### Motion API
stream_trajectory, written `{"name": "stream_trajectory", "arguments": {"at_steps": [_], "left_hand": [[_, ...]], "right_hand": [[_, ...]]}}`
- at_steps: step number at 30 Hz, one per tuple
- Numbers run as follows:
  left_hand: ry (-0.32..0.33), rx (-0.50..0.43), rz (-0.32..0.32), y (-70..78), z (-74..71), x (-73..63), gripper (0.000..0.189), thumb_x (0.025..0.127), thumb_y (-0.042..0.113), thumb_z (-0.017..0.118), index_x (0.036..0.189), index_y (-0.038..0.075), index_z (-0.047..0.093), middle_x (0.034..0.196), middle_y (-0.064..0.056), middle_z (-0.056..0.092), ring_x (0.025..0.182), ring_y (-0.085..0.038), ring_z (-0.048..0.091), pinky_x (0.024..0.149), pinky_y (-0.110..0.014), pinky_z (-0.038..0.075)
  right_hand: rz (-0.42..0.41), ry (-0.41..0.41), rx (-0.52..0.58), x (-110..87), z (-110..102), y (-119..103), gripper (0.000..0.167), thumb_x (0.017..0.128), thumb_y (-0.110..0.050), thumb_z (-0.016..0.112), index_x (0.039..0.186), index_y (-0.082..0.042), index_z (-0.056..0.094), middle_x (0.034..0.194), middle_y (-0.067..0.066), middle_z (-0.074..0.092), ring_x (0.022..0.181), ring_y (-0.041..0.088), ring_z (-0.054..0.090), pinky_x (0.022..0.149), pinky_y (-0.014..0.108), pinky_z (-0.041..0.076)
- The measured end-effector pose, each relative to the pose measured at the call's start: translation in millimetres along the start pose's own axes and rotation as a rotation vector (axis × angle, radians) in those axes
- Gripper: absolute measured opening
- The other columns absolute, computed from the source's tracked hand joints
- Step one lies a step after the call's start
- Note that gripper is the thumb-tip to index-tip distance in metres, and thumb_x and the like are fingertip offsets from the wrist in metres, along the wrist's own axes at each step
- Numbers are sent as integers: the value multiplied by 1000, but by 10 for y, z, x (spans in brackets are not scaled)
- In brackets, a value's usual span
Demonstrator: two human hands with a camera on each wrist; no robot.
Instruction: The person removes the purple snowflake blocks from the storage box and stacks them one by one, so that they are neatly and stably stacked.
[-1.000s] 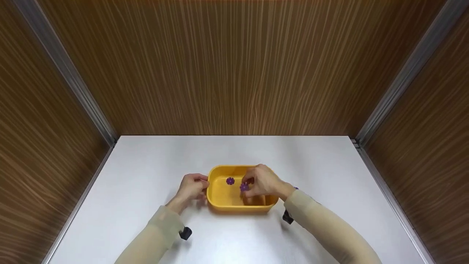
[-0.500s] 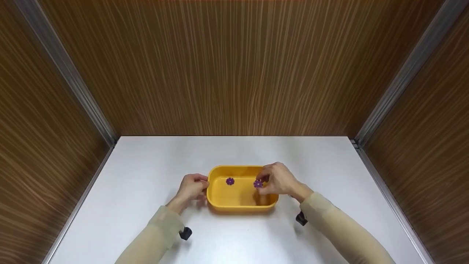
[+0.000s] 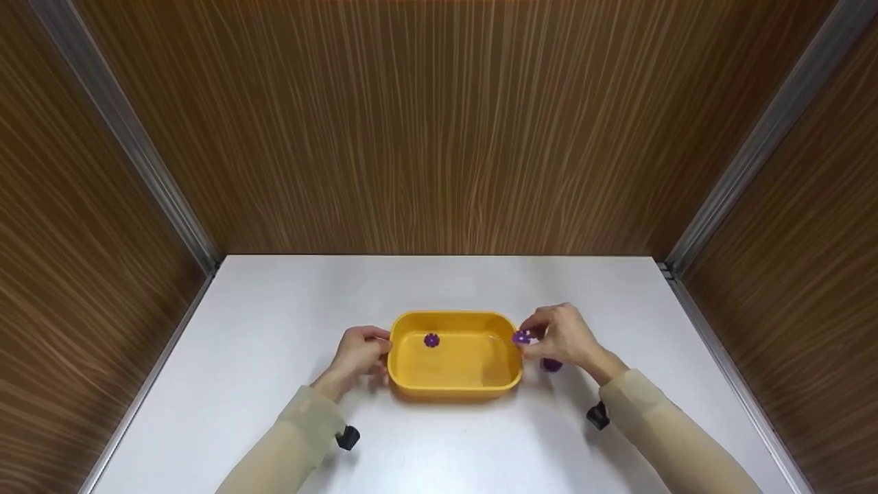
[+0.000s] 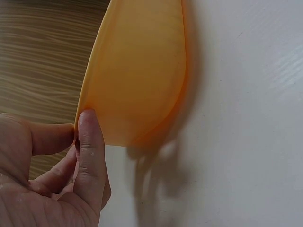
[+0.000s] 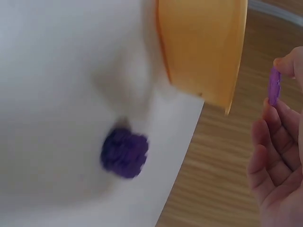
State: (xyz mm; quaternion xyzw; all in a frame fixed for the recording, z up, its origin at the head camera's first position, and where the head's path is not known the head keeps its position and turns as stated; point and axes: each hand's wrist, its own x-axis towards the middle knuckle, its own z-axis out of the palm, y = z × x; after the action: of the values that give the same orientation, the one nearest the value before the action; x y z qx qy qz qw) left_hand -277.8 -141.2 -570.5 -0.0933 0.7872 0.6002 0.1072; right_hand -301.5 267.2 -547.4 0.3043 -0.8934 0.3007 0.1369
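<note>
The yellow plastic tray stands on the white table, and one purple flower-shaped disc lies inside it. My left hand pinches the tray's left rim between thumb and fingers, as the left wrist view confirms. At the opposite end, my right hand pinches another purple notched disc by its edges, at the tray's right rim. Below that hand, a thick purple piece with notched edges sits on the table; it is blurred, so I cannot tell if it is a stack of discs.
The white tabletop stretches around the tray on all sides. Wood-grain panels enclose it at the back, left and right, with metal strips along the corners. A black wrist device hangs under the right sleeve.
My right hand has moved right, carrying the purple disc from above the tray's inside to its right rim. The purple piece on the table now shows more. My left hand stays put.
</note>
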Motion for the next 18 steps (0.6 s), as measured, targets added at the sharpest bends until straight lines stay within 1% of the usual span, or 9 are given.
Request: {"name": "stream_trajectory", "arguments": {"at_steps": [4,8,14,18], "left_hand": [[4,-2,7,-2,0,12,28,101,8,71,127,1,79,108,-13,81,78,-14,72,73,-35,72],[7,-5,4,-5,0,13,27,101,9,72,126,1,79,108,-12,81,78,-14,71,71,-33,72],[3,-7,-6,4,7,5,28,101,9,72,127,1,78,112,-16,81,79,-16,71,65,-27,68],[1,-13,-13,3,18,4,28,101,8,72,127,1,78,114,-18,80,80,-16,72,65,-27,68]], "right_hand": [[124,14,13,-92,-75,96,17,77,-19,96,91,-12,89,76,-2,79,66,6,61,61,17,55],[225,5,8,-201,-106,185,20,79,-20,98,95,-11,89,80,-1,81,68,5,61,62,17,55],[327,-32,-44,-413,-86,318,26,83,-25,99,99,-8,89,83,2,82,70,10,61,63,16,56],[379,-67,-79,-528,-76,385,27,84,-27,99,101,-9,89,89,2,83,76,12,64,68,15,58]]}}
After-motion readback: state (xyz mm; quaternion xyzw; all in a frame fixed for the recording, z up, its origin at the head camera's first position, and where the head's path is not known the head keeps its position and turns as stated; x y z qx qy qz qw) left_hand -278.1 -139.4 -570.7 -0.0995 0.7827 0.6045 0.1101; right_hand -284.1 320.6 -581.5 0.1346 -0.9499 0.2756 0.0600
